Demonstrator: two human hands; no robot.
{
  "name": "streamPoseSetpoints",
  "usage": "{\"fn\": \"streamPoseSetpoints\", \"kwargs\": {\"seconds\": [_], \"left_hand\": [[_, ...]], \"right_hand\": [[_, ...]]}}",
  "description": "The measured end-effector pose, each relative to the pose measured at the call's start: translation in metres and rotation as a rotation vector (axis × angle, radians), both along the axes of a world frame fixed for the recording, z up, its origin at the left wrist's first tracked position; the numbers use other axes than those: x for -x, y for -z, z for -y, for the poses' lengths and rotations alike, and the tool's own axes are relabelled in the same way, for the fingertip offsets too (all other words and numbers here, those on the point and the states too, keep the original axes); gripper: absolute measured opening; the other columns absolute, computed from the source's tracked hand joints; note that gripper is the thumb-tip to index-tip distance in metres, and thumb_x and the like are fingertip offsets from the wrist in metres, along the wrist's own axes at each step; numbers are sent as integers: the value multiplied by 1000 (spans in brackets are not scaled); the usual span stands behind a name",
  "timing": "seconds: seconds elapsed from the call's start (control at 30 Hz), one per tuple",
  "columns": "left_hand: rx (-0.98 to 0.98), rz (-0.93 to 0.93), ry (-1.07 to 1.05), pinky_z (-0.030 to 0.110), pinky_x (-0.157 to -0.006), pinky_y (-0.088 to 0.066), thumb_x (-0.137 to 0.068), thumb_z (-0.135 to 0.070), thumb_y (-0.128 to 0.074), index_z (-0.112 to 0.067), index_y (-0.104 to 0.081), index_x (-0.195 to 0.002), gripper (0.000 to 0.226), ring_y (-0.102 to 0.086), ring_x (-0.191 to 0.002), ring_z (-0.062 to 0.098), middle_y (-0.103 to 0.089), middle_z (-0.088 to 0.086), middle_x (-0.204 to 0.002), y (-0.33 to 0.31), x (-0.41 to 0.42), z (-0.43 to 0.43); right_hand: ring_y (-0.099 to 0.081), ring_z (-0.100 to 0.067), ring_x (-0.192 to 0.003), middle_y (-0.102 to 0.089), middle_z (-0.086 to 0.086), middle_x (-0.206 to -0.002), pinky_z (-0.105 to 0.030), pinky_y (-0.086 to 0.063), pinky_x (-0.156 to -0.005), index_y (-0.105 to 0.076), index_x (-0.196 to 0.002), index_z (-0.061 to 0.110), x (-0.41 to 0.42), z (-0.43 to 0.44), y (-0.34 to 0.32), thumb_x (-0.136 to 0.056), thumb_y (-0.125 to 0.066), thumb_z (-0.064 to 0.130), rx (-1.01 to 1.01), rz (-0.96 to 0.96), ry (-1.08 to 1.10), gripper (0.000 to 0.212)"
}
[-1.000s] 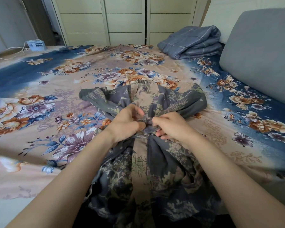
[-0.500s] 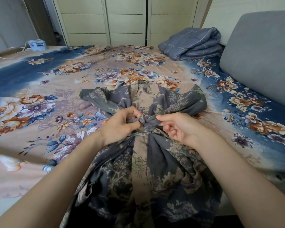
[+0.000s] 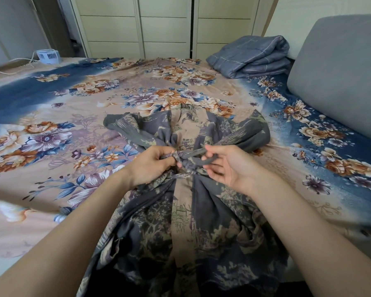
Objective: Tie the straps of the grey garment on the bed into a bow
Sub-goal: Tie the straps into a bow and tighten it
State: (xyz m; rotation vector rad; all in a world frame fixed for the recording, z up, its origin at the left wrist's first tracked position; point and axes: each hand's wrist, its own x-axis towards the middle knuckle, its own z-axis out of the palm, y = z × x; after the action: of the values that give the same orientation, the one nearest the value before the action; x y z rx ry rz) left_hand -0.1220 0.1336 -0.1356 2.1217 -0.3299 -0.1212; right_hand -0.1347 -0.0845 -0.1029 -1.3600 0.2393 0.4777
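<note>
Hands work at the gathered waist of the grey garment point(image 3: 186, 211), which lies on the bed point(image 3: 51, 189) and runs from the near edge out past the hands. Left hand point(image 3: 150, 166) is closed, pinching the knot point(image 3: 179, 156) between thumb and fingers. Right hand point(image 3: 229, 166), a moment ago pressed against the left over the knot, is now drawn apart to the right with its fingers partly spread, pinching a strap loop point(image 3: 201, 154) that is pulled out of the knot. Judgement: the bow is being tightened; one loop shows, a second is hidden under the left hand. Beyond the hands, the garment's upper part fans out. Far right stand a folded blue quilt point(image 3: 251, 57) and a grey cushion point(image 3: 341, 71); far left, a small white fan point(image 3: 47, 57). Nothing obstructs the hands.
</note>
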Motion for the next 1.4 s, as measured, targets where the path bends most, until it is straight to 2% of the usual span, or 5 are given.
{"fn": "streamPoseSetpoints", "kwargs": {"seconds": [0.17,0.37,0.5,0.67,1.4], "left_hand": [[39,-76,30,23,-63,-38,-98,-17,-64,-7,-75,-98,15,-52,-69,9,-66,-1,-80,7,-5,-1],[14,-97,-115,39,-104,-51,-89,-20,-72,-14,-66,-122,35,-70,-109,19,-76,0,-115,15,-12,-2],[4,-110,-221,55,-93,-56,-79,-21,-75,-14,-65,-118,41,-72,-102,35,-78,7,-109,19,-18,-10],[2,-56,-306,28,-62,-47,-86,-9,-75,-13,-61,-111,29,-60,-69,12,-72,1,-94,19,-22,-4],[-211,35,-395,40,-89,-55,-82,-26,-66,-21,-62,-121,39,-71,-101,34,-77,10,-108,45,-18,-21]], "right_hand": [[-71,-18,-104,-77,-2,-95,-26,-53,-83,-52,-70,19,2,2,-1,-97,-63,25,-131,15,115,29],[-56,-14,-69,-50,6,-52,-21,-40,-58,-46,-64,20,-1,-5,5,-95,-64,24,-120,-7,130,36],[-33,-7,-36,-33,10,-38,-21,-17,-46,-43,-64,19,0,-2,4,-95,-64,26,-28,-58,71,38],[-32,-8,-41,-32,10,-44,-22,-30,-52,-40,-59,24,-9,3,11,-96,-62,31,-42,-75,105,44],[-50,-12,-53,-50,6,-56,-34,-38,-72,-41,-58,27,-35,50,49,-97,-57,40,190,40,145,44]]}}
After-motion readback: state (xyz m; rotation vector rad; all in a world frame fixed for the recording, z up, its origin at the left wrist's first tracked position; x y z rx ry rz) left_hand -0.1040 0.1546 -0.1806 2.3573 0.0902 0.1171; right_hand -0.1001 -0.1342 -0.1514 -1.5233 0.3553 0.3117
